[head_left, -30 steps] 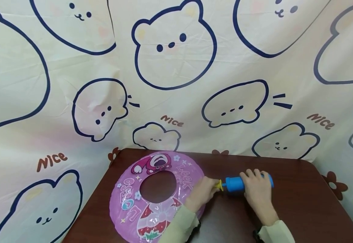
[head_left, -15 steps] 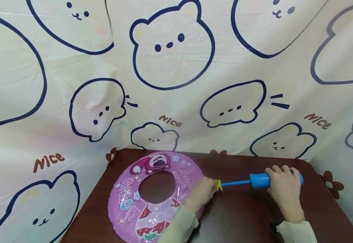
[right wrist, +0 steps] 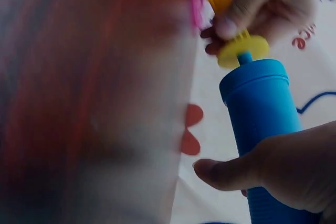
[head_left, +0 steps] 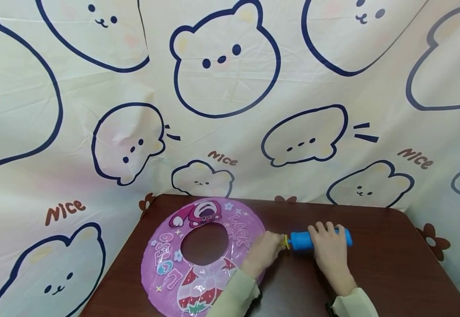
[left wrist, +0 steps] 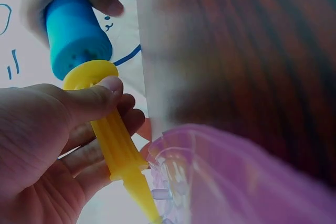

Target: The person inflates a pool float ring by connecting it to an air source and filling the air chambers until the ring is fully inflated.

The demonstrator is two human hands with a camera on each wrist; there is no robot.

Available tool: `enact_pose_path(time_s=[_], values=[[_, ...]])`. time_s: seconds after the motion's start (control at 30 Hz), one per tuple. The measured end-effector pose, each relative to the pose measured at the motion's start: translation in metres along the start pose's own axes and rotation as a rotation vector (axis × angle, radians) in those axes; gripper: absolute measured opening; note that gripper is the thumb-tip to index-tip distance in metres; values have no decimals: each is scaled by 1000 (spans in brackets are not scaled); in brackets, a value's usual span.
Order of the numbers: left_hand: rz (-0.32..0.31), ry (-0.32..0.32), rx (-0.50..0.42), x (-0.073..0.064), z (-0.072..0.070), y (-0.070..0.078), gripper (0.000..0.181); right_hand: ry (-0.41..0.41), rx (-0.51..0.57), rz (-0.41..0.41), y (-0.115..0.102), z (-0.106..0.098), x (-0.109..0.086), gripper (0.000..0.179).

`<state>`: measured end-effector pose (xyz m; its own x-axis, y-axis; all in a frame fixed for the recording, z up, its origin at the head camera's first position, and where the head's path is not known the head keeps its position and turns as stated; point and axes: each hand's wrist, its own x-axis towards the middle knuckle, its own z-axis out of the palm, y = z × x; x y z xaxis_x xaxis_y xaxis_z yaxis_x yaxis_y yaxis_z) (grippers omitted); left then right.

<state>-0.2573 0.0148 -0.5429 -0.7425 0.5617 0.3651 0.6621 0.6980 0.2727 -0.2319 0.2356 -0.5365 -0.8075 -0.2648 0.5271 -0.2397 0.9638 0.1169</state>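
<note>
Lying on the table (head_left: pixel 396 264) by its left edge, the ring (head_left: pixel 166 259) is nearest the left hand (head_left: pixel 264 249). Beside it, the pump (head_left: pixel 301 241) runs the same way as the far edge. The right hand (head_left: pixel 330 251) curls its fingers round the tube (right wrist: pixel 262 111); the left pinches the yellow end (left wrist: pixel 113 142), which points at the ring.

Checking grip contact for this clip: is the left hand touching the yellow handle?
Touching. The left wrist view shows it plainly: the left hand has its thumb lying across the yellow handle, right by its round flange.
</note>
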Motion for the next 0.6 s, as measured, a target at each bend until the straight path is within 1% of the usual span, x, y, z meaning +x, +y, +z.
enact_pose_path(time_s=[0.13,0.23,0.37,0.47,0.6], values=[[33,10,-7,0,1,-2,7,-88,1,-29,-2,-1,0,51],[30,2,-17,-1,2,-3,8,-141,17,-31,11,-7,0,56],[-14,-22,-49,-1,1,-3,8,-150,51,18,43,-19,-2,56],[-31,-29,-51,0,1,-2,9,-140,71,62,66,-28,-5,54],[-36,-30,-41,-1,1,-2,9,-115,76,98,83,-33,-10,53]])
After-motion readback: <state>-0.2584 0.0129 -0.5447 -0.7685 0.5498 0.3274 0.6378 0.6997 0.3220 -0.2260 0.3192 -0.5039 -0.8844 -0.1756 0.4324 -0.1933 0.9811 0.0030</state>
